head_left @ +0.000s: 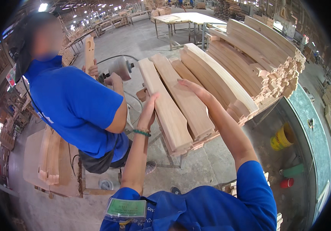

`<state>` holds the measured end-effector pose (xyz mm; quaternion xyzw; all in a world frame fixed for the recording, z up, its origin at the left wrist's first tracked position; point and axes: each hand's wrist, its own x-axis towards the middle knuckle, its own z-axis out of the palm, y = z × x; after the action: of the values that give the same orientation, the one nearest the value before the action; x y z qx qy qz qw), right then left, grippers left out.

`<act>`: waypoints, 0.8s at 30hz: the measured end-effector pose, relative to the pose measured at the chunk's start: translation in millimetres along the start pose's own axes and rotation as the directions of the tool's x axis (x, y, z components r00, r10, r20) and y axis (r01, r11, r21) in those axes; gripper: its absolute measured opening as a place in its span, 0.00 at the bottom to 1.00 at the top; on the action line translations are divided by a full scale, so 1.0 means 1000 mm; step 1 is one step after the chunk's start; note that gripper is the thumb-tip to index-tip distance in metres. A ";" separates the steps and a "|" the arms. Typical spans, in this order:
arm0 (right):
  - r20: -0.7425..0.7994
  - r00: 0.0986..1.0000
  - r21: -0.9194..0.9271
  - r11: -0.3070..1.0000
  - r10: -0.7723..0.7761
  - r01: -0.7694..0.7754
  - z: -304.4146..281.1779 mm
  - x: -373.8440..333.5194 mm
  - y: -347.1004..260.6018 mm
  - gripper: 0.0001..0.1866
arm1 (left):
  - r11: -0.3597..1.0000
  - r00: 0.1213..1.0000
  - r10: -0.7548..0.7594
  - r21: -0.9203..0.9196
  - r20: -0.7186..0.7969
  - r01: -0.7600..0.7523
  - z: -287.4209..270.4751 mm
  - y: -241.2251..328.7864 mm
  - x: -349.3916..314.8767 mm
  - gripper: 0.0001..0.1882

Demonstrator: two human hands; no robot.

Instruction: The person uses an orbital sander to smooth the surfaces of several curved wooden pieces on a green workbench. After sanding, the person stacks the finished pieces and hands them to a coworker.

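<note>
Two pale, shaped wooden pieces lie side by side on a stack in front of me, a narrow gap between them. At the outer edge of the left wooden piece [169, 115] is my left hand [148, 109], its thumb on top and its fingers mostly hidden down the side. My right hand [196, 90] grips the right wooden piece [184, 98], thumb stretched over the top face, other fingers hidden beyond its right edge. Close on the right lie more curved wooden pieces [215, 75].
To the left, a co-worker in blue [73, 100] holds a wooden part [89, 54] near a sanding drum [120, 68]. A tall stack of curved wood [250, 57] stands at right. Beyond it are a green-topped bench [315, 131] and a yellow bucket [282, 138].
</note>
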<state>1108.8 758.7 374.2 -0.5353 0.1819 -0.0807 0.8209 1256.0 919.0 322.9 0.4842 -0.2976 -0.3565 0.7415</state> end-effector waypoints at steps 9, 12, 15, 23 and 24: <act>-0.168 0.985 -0.218 0.976 -0.039 0.002 -0.023 0.003 0.009 0.24 | 0.969 0.976 0.217 -0.120 0.008 -0.215 0.030 -0.013 -0.024 0.38; -0.223 0.884 -0.719 0.682 -0.410 0.135 -0.028 -0.015 0.007 0.26 | 0.933 0.932 0.360 0.011 -0.050 -0.360 0.029 -0.016 -0.027 0.37; -0.147 0.792 -0.984 0.004 -0.592 -0.180 -0.042 -0.024 0.011 0.30 | 0.937 0.939 0.340 -0.066 -0.041 -0.342 0.026 -0.018 -0.022 0.37; -0.324 0.878 -0.916 -0.117 -0.352 -0.384 -0.054 0.000 0.005 0.23 | 0.913 0.911 0.408 0.008 -0.051 -0.408 0.025 -0.029 -0.016 0.41; -0.344 0.872 -0.914 -0.088 -0.348 -0.395 -0.045 0.000 0.002 0.25 | 0.939 0.935 0.335 -0.042 -0.117 -0.341 0.022 -0.034 -0.017 0.43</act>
<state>1091.1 721.0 356.2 -0.9168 0.3905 -0.0355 0.0752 1221.1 912.3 297.8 0.4215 -0.3246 -0.2059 0.8213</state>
